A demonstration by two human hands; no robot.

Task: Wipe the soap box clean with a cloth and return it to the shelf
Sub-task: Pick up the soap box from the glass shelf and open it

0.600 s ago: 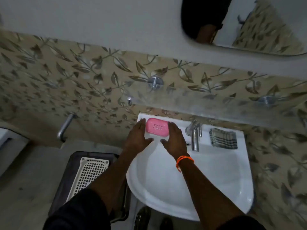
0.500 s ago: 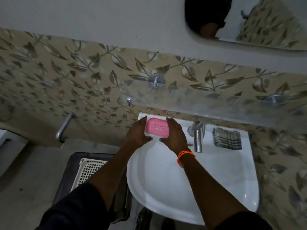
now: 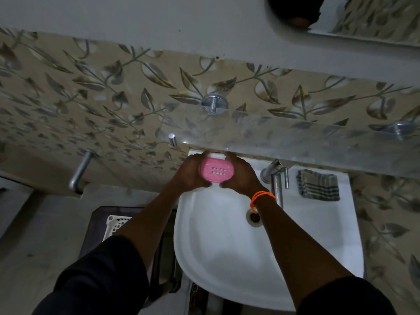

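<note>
Gripping the pink soap box (image 3: 217, 170), seemingly lifted, are left hand (image 3: 193, 172) and right hand (image 3: 242, 176).

The view is dim and greyish. The white sink (image 3: 227, 258) is the brightest surface, a small glint shows on the glass shelf (image 3: 295, 142), and wide-angle bending curves the edges.

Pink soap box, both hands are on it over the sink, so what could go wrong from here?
1. The pink soap box is pinched only at its ends by the left hand and right hand; if either grip loosens, it could drop into the white sink.
2. The glass shelf juts out just above; lifting could knock the box against its edge.
3. The checked cloth lies beyond the tap; reaching means a one-handed hold.
</note>
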